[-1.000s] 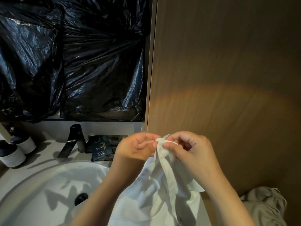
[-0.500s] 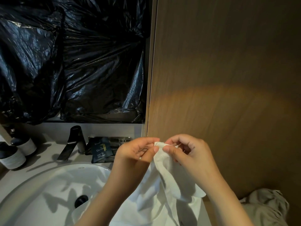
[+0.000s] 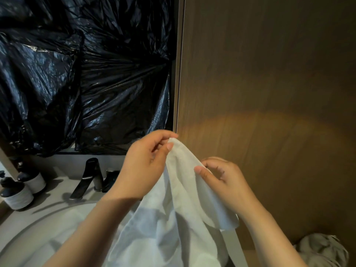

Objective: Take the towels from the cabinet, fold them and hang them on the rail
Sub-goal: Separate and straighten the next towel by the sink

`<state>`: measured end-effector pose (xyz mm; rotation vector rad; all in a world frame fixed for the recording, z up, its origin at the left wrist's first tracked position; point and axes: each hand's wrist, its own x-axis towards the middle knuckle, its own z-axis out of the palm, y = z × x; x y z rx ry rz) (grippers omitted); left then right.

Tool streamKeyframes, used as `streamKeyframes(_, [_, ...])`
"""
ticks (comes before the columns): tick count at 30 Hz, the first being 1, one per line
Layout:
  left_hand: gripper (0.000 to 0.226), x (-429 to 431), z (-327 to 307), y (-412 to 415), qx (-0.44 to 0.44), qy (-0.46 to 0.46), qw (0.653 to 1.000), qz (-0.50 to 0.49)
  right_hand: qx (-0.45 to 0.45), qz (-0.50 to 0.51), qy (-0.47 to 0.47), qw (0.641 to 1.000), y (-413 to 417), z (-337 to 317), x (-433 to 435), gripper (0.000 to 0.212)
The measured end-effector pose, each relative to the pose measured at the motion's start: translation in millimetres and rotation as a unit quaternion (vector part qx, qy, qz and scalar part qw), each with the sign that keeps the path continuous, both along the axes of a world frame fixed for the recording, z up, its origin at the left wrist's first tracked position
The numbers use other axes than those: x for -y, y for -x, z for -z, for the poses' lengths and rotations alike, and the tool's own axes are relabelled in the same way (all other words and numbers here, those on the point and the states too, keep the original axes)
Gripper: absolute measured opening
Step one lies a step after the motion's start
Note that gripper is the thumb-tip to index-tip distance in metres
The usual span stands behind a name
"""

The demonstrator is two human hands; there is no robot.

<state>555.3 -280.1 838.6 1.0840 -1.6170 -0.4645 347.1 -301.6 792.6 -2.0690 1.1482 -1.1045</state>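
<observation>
White towel (image 3: 179, 218) hangs pinched between left hand (image 3: 146, 164) and right hand (image 3: 221, 180).

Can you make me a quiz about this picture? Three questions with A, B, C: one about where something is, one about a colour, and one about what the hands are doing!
1. Where is the tap?
A) behind the sink
B) on the wooden wall
C) inside a drawer

2. What colour is the towel?
A) black
B) white
C) red

3. What holds the towel?
A) only one hand
B) nothing, it lies flat
C) both hands

Answers:
1 A: the tap stands at the sink's far edge.
2 B: the cloth hanging down is white.
3 C: the left hand pinches the towel's top and the right hand pinches its edge lower down.
</observation>
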Motion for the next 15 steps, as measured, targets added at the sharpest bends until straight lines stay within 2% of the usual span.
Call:
streamKeyframes(4, [0.025, 12.4, -15.0, -3.6, 0.020, 0.028, 0.999, -0.018, -0.020, 0.005, -0.002, 1.000, 7.6, 10.1, 8.5, 0.022])
streamKeyframes(11, [0.025, 28.4, -24.0, -13.9, 0.025, 0.033, 0.998, -0.055, -0.048, 0.031, -0.103, 0.993, 19.9, 35.7, 12.2, 0.027])
streamKeyframes(15, [0.021, 36.1, -21.2, -18.6, 0.024, 0.028, 0.997, -0.069, -0.078, 0.048, -0.093, 0.991, 29.1, 49.6, 12.4, 0.036])
